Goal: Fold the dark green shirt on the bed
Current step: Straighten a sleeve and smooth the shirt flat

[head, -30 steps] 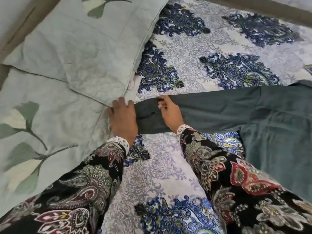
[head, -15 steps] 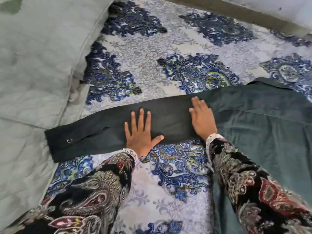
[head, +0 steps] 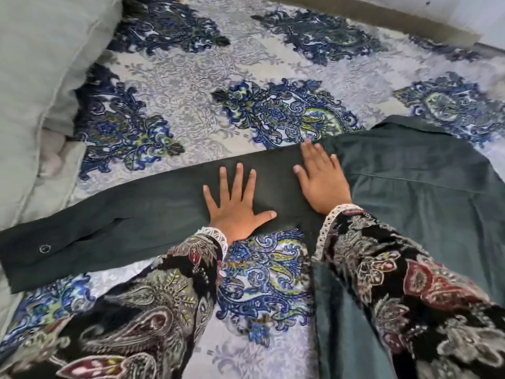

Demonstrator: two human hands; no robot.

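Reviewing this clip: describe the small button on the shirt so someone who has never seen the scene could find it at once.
Start from the dark green shirt spread on the patterned bedsheet, and follow its long sleeve out past the left hand toward the pale pillows. Near the cuff end sits the button, a small round ring, the only pale mark on the plain dark cloth.

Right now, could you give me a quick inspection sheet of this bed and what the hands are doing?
Surface: blue paisley bedsheet, bare around the shirt.
Job's things: dark green long-sleeved shirt lying flat, sleeve stretched out leftward, cuff button showing.
Clutter: pale green quilted pillows at left.
Hands: left hand and right hand both flat on the sleeve, fingers straight.
Cables: nothing seen.
Surroundings: wall edge at top right.
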